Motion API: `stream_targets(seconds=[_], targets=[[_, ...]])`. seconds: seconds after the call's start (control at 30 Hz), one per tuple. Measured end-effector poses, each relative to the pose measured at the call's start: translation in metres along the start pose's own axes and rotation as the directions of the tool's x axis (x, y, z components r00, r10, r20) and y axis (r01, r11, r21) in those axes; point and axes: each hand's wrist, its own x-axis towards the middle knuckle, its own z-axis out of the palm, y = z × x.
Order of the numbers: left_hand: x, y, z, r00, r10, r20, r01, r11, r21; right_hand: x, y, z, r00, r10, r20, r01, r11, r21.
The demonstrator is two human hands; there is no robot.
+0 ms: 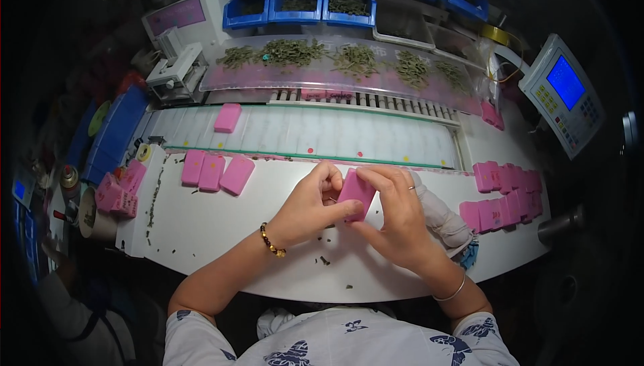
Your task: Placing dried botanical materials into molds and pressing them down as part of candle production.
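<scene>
A small pink rectangular block [355, 194] is held upright between my two hands, above the white table. My left hand [314, 200] has its thumb pressed against the block's lower face, with the index finger curled by its top left corner. My right hand [397, 213] grips the right side, fingers at the top and thumb below. Three similar pink blocks [211, 173] lie in a row on the table to the left. Beside my right hand is a crumpled grey-white cloth [439, 215].
Across the table runs a white segmented conveyor [322, 131] carrying one pink block [227, 118]. Behind it, piles of small green pieces [292, 52] rest on a translucent tray, below blue bins [295, 7]. More pink blocks [493, 215] and a blue-screened panel [563, 94] stand right.
</scene>
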Motion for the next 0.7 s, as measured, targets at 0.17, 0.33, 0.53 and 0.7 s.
stream_targets(seconds=[0.17, 0.33, 0.53, 0.7], targets=[[0.005, 0.008, -0.018, 0.999, -0.044, -0.023, 0.043, 0.998, -0.043, -0.004, -0.002, -0.001, 0.997, 0.035, -0.068, -0.033, 0.999, 0.032], [0.039, -0.003, -0.114, 0.846, 0.123, -0.519, 0.057, 0.947, 0.317, -0.025, 0.008, -0.012, 0.975, 0.136, 0.175, -0.149, 0.986, 0.067], [0.037, -0.017, -0.193, 0.702, 0.427, -0.569, 0.366, 0.469, 0.804, -0.039, 0.006, -0.010, 0.961, 0.194, 0.197, -0.215, 0.973, 0.088], [0.038, -0.025, -0.200, 0.741, 0.431, -0.515, 0.351, 0.404, 0.845, -0.043, 0.003, -0.007, 0.940, 0.252, 0.232, -0.283, 0.952, 0.113]])
